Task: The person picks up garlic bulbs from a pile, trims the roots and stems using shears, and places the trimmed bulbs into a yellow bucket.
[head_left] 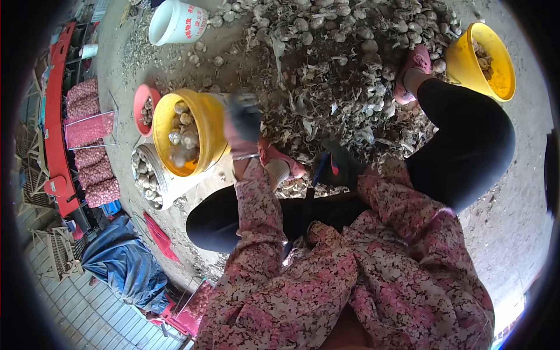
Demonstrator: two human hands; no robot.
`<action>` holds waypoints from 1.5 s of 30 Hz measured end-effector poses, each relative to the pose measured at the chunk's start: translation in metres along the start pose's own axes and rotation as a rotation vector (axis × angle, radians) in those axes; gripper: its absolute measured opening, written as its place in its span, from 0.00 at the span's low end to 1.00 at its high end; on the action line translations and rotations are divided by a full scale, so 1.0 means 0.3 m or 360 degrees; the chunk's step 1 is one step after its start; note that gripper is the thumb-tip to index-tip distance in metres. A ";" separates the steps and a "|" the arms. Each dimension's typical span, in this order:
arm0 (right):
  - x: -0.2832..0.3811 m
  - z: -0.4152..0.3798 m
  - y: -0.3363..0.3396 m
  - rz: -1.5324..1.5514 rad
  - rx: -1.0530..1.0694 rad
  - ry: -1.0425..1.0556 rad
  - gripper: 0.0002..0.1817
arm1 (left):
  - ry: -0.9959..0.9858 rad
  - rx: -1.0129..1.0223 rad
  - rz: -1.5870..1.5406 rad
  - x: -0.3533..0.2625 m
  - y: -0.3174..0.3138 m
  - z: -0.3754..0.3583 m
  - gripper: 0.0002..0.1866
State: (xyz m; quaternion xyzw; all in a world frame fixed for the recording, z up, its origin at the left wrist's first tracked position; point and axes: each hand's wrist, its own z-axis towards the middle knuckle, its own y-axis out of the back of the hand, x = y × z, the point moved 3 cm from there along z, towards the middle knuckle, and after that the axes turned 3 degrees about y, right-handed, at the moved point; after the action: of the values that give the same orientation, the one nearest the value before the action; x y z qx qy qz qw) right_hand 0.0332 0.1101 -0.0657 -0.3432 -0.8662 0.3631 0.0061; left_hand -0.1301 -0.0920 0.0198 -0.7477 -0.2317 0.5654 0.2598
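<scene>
Several garlic bulbs (pixel 185 119) lie in the yellow bucket (pixel 213 137), one blurred bulb (pixel 179 156) near the lower edge of its rim; many more lie heaped on the ground (pixel 484 175). The left hand (pixel 243 119), gloved, is just beside the bucket's right edge, too smeared for me to tell whether it is open or holding anything. The gloved right hand (pixel 347 166) appears closed around a tool (pixel 335 167), its red and blue parts showing.

A bulb let go too near the rim could bounce out, and a hurried swing might knock the bucket over. If the tool has a blade, a careless stroke could nick a glove or the nearby leg.

Red characters and digits run across the white bucket (pixel 166 26) at the top, too small to read surely.
</scene>
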 end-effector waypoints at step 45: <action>0.188 -0.182 -0.080 -0.3247 -0.0634 0.1670 0.21 | -0.0146 -0.0199 0.2339 0.300 -0.072 -0.190 0.31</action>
State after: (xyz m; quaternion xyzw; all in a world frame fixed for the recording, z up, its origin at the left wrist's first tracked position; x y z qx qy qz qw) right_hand -0.0099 0.1658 -0.0237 0.4100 -0.6734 -0.1396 0.5992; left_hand -0.0534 -0.0252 -0.0187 -0.6990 0.2864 0.6101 -0.2391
